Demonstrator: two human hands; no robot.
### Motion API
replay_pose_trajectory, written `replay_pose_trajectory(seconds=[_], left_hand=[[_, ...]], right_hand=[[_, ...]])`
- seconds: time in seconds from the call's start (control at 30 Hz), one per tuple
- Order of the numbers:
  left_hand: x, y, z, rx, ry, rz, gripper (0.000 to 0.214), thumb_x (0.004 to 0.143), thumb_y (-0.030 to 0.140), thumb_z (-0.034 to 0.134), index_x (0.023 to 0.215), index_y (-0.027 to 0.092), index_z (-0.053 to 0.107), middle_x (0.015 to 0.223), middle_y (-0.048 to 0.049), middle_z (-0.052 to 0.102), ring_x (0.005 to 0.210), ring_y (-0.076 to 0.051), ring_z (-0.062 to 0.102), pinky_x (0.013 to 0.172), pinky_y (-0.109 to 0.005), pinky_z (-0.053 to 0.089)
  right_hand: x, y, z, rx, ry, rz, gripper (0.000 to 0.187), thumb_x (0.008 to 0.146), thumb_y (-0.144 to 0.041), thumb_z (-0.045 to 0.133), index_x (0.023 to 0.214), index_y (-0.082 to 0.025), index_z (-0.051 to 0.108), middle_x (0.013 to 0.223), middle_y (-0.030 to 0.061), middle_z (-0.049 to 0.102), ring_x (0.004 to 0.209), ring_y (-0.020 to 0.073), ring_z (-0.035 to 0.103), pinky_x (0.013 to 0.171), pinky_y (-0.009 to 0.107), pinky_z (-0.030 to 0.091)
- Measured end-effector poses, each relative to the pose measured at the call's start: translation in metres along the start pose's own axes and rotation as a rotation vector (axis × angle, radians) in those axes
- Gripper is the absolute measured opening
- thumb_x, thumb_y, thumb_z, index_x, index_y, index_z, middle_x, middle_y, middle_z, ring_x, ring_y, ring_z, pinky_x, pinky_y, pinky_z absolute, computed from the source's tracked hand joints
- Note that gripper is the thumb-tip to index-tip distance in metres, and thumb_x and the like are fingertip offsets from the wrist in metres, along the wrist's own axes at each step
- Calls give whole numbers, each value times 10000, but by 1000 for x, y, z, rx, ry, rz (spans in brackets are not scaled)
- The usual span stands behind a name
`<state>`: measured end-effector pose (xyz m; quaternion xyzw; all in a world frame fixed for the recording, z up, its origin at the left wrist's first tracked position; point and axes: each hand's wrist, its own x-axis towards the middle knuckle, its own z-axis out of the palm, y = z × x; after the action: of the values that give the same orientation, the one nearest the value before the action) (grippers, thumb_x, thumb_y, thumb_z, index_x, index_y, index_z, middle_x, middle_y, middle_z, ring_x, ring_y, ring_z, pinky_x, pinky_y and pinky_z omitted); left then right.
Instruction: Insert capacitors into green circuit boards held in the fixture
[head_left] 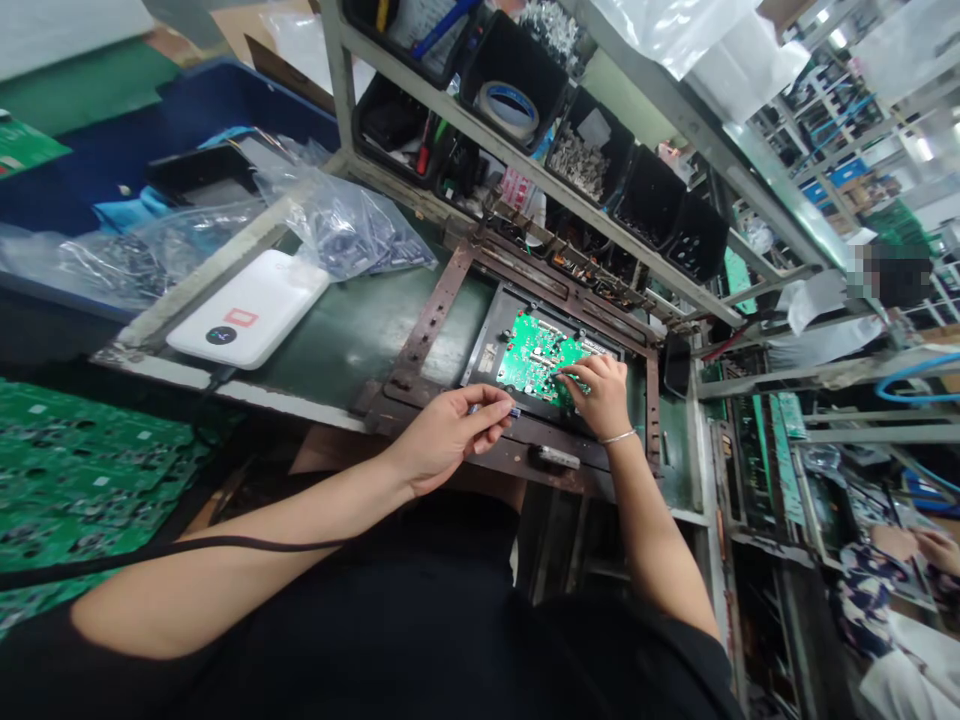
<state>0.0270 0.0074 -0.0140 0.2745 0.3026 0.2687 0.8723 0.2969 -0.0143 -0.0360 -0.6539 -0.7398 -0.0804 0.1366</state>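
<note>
A green circuit board (534, 348) with many small parts lies in a dark tray (487, 350) inside a brown metal frame (429, 335). At the near edge of the board, my left hand (446, 435) is closed around small dark-blue cylindrical capacitors (514, 411); how many is hidden by the fingers. Over the board's right part, my right hand (602, 395) has its thumb and forefinger pinched close to the surface. Whatever is between those fingertips is too small to make out.
A white power bank (251, 308) and a plastic bag of small cylindrical parts (360, 225) lie to the left. Black bins (517, 75) of parts and tape line the rack behind. Green boards (82, 480) are stacked at lower left. Another person's sleeve (870, 600) shows at right.
</note>
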Motion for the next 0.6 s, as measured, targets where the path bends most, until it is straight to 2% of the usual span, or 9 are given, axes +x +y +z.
replay_pose_trajectory(seconds=[0.23, 0.47, 0.6], left_hand=[[-1, -1, 1, -9, 2, -8, 345, 686, 349, 820, 839, 113, 621, 697, -3, 567, 570, -53, 461, 468, -154, 288], [0, 0, 1, -12, 0, -13, 332, 689, 341, 817, 830, 115, 619, 686, 4, 561, 566, -52, 460, 471, -157, 287], [-1, 0, -1, -14, 2, -11, 337, 692, 350, 815, 831, 118, 615, 692, 1, 566, 568, -53, 463, 474, -157, 296]], right_hand=[[0, 0, 6, 38, -35, 44, 219, 936, -369, 549, 900, -191, 670, 913, 62, 625, 923, 217, 548, 819, 355, 347], [5, 0, -3, -55, -148, -24, 208, 928, -369, 562, 902, -197, 674, 892, 61, 619, 919, 233, 531, 831, 380, 322], [8, 1, -3, -69, -161, -61, 213, 939, -353, 531, 906, -194, 668, 895, 68, 612, 920, 235, 516, 829, 380, 326]])
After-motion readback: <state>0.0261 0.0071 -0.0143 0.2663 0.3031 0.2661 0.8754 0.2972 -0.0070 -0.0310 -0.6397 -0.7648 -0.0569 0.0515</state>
